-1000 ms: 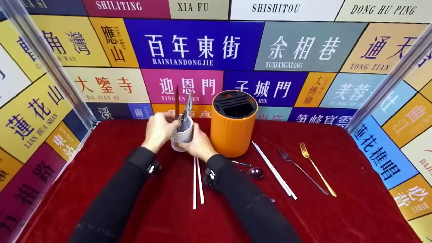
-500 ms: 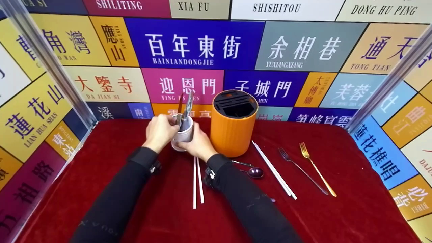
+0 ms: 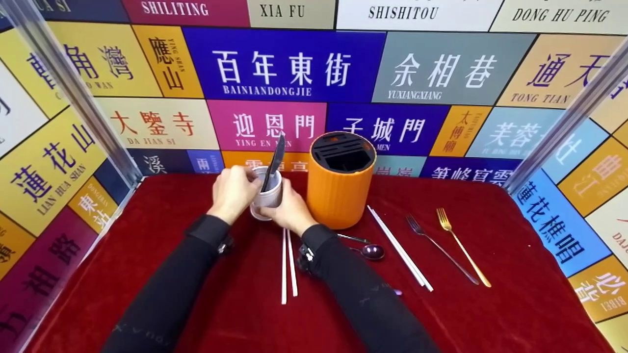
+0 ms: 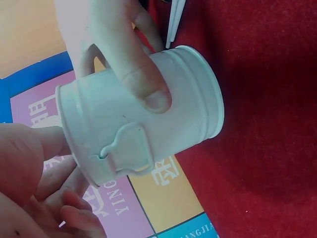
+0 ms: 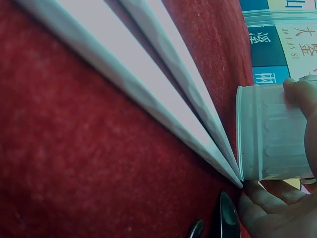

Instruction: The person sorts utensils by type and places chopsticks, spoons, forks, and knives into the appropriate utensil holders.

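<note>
The white cup, ringed near rim and base, with moulded panels and a bent wire handle, is at the back of the red tabletop, left of the orange block; a dark knife leans from it. Of the hands, the right hand curls round its wall, the left hand bends fingers at its mouth (whether they pinch anything, I cannot tell)

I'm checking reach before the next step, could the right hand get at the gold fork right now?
Probably not right away: the right hand is gripping the white cup. Were it free, the gold fork should be easy to take, lying uncovered on the red cloth.
</note>
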